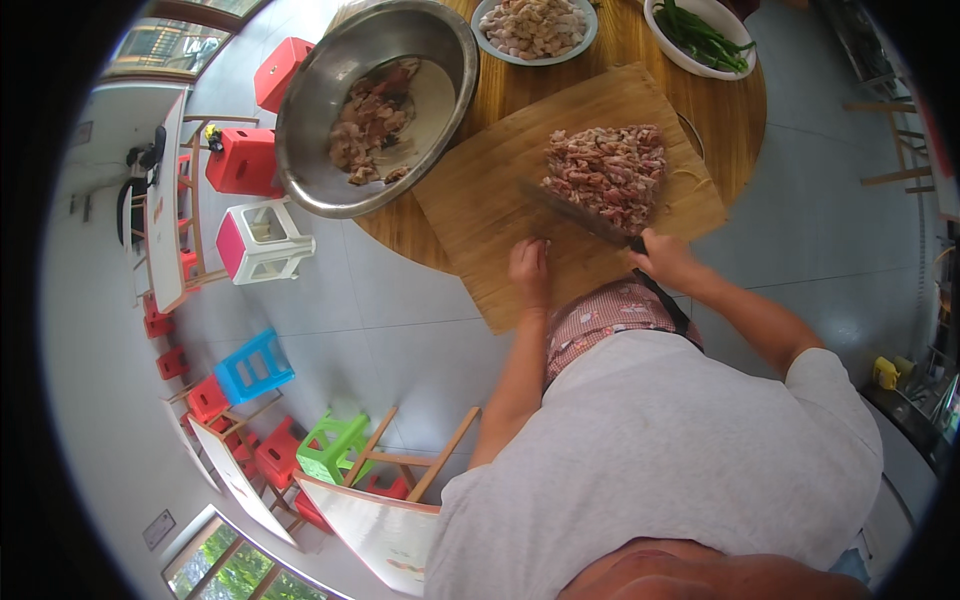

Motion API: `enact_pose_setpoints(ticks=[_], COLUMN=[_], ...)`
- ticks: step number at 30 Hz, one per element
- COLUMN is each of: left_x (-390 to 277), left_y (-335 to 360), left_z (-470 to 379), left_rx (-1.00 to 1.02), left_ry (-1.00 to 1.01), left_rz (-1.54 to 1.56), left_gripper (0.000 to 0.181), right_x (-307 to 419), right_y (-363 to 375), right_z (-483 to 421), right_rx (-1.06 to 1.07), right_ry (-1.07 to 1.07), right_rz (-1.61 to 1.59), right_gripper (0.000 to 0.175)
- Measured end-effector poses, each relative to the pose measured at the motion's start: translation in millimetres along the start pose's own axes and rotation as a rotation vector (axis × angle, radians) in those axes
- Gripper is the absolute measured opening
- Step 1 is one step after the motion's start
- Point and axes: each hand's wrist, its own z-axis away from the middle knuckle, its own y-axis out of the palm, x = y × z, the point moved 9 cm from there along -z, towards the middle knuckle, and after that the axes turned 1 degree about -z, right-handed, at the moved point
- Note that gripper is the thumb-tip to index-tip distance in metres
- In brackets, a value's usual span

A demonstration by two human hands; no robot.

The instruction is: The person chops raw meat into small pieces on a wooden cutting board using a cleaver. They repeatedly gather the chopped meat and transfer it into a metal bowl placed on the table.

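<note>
My right hand (667,259) grips the dark handle of a kitchen knife (581,214). Its blade is blurred and lies along the near-left side of a heap of chopped raw meat (604,172). That heap rests on a large wooden cutting board (480,180), which sits at an angle. At the board's near edge is my left hand (530,266), fingers curled down onto the wood; whether something small is pinched under the fingertips cannot be told. Left of the board, a big stainless steel basin (300,161) holds larger pieces of raw meat (367,124) and some pale liquid.
Beneath the board is a round wooden table (739,142). Along its far side stand a bowl of pale cut meat (534,30) and a white bowl of green peppers (701,34). Red stools (244,161), a white stool (266,240) and a blue stool (255,366) stand to the left.
</note>
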Motion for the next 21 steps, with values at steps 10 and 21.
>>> enact_pose_setpoints(ticks=[10, 21], left_x=[-16.7, -8.7], left_y=[-12.9, -7.5], left_z=[-0.7, -2.3], left_rx=[0.031, -0.008], left_ry=[-0.091, -0.019], left_rz=[-0.077, -0.024], left_gripper=[0.009, 0.007], right_x=[33.2, 16.9], right_y=[9.5, -3.7], right_z=[19.4, 31.0], right_rx=[0.051, 0.146], right_ry=[-0.07, -0.043], right_rz=[0.002, -0.016], right_gripper=[0.031, 0.033])
